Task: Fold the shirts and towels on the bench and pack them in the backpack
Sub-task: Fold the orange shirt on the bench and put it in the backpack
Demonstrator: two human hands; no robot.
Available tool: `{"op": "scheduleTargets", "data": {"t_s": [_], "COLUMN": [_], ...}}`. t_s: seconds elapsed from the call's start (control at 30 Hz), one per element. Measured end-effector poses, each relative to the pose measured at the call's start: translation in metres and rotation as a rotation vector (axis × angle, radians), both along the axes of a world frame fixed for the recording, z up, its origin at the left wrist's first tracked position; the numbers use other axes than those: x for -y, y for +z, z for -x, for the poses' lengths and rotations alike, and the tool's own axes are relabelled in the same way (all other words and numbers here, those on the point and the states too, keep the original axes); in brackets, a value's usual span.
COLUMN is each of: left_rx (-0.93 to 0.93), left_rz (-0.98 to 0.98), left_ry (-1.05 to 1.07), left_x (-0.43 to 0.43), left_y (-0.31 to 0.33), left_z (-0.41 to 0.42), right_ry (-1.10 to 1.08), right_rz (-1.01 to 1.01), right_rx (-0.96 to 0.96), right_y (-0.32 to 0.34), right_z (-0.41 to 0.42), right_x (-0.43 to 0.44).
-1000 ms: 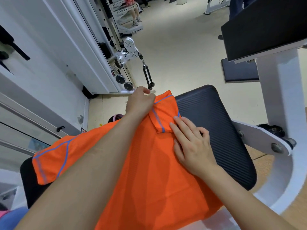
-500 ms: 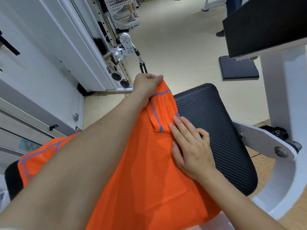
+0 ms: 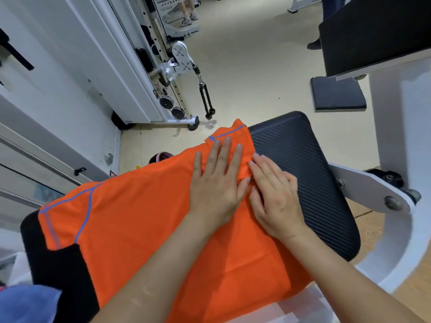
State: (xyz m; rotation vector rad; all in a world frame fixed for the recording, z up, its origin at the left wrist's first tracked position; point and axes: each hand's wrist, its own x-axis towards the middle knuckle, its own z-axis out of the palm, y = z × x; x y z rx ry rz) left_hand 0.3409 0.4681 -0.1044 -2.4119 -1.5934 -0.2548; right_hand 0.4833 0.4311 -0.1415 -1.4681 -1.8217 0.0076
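An orange shirt (image 3: 144, 224) with blue seams lies spread over the black padded bench (image 3: 303, 173). Its far sleeve is folded in over the body. My left hand (image 3: 215, 183) lies flat on that folded sleeve, fingers straight and pressing down. My right hand (image 3: 275, 194) rests flat beside it at the shirt's right edge, fingertips on the fold. The other sleeve hangs toward the bench's left end. A blue cloth (image 3: 25, 304) shows at the bottom left corner. I see no backpack for certain; a dark and pink object (image 3: 161, 157) peeks out behind the shirt.
A white cable machine (image 3: 177, 66) with a hanging rope handle (image 3: 205, 99) stands on the floor beyond the bench. A white frame with a black pad (image 3: 373, 36) rises at the right. A black floor mat (image 3: 338, 94) lies further back. People's legs show far off.
My left hand let go of the sleeve end it was pinching and lifting, and now presses flat on the folded sleeve. My right hand stayed at the fold.
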Motion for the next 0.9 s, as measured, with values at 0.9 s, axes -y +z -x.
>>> {"op": "scheduleTargets", "data": {"t_s": [0.9], "left_rx": [0.886], "left_rz": [-0.027], "left_ry": [0.995], "left_x": [0.070], "left_y": [0.053], "left_z": [0.274], "right_ry": [0.389], "right_rz": [0.357], "right_rx": [0.435], "right_y": [0.069], "right_z": [0.235], "right_x": [0.019]}}
